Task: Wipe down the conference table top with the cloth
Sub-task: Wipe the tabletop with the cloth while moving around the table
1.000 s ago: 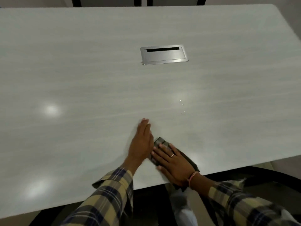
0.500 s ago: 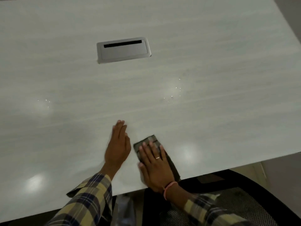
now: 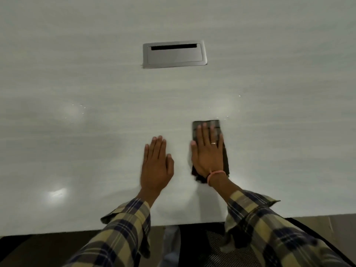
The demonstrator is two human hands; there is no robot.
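Cloth [image 3: 207, 125] mostly under right hand [image 3: 208, 157]

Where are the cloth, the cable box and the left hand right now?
cloth [image 3: 206, 124]: head view, far edge beyond the fingertips.
cable box [image 3: 174, 54]: head view, middle of the metal lid.
left hand [image 3: 156, 166]: head view, back of the hand.

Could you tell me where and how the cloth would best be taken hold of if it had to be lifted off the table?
Probably by its far end. The cloth lies flat and folded under the right hand, which presses on most of it, so only that far strip and the right edge show. Come from above, pinching the far edge; the table gives no room underneath.
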